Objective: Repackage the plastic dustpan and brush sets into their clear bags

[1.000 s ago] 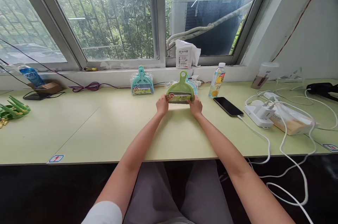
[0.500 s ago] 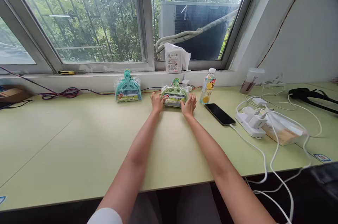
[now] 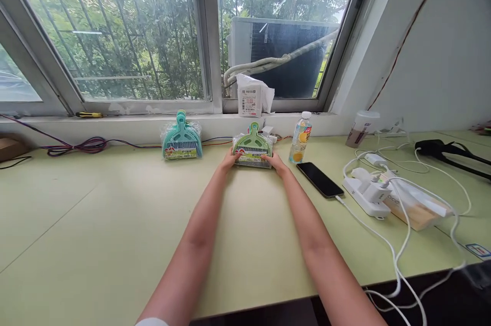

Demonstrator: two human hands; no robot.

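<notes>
A green mini dustpan set in clear wrap (image 3: 252, 148) stands at the far edge of the pale green desk (image 3: 115, 223), leaning towards the wall under the window. My left hand (image 3: 230, 160) grips its lower left corner and my right hand (image 3: 273, 161) grips its lower right corner, fingers curled onto the pack. A teal dustpan set in the same wrap (image 3: 181, 139) stands a little to the left, untouched.
A drink bottle (image 3: 299, 137) and a black phone (image 3: 319, 179) lie right of my hands. Farther right are a white power strip with chargers (image 3: 367, 193), white cables and a wrapped package (image 3: 416, 207). A white packet (image 3: 251, 98) sits on the sill; coloured wires (image 3: 82, 145) run along the wall at left.
Both hands pushed the green dustpan set away from me, from the middle of the desk to the wall, and stood it there. My view tilted up and came closer.
</notes>
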